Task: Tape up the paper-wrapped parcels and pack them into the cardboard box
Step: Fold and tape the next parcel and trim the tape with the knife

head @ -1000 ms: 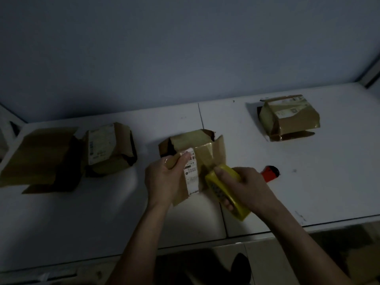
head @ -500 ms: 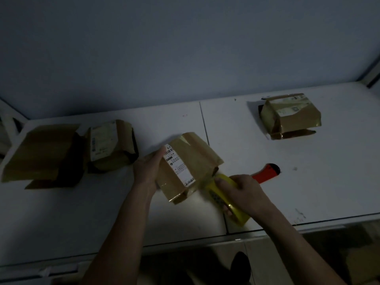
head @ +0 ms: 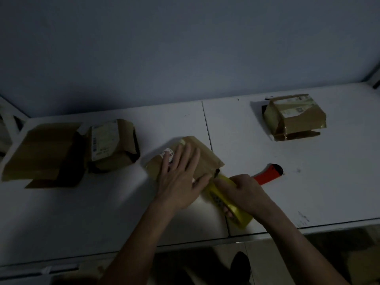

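A brown paper-wrapped parcel (head: 205,159) with a white label lies at the middle of the white table (head: 82,212). My left hand (head: 178,177) presses flat on top of it, fingers spread. My right hand (head: 244,194) grips a yellow tape roll (head: 236,217) on a dispenser with a red handle (head: 269,173), held against the parcel's near right corner. A second labelled parcel (head: 113,145) sits at the left, beside an open cardboard box (head: 41,155). A third parcel (head: 296,116) rests at the back right.
A blue-grey wall rises behind the table. A seam (head: 207,128) divides the tabletop in two. The table's front edge (head: 205,241) runs just below my forearms, with dark floor beneath it.
The middle parcel has been turned and laid flat. My left hand moved from its left side onto its top, flat. My right hand kept the tape dispenser at the parcel's near right corner.
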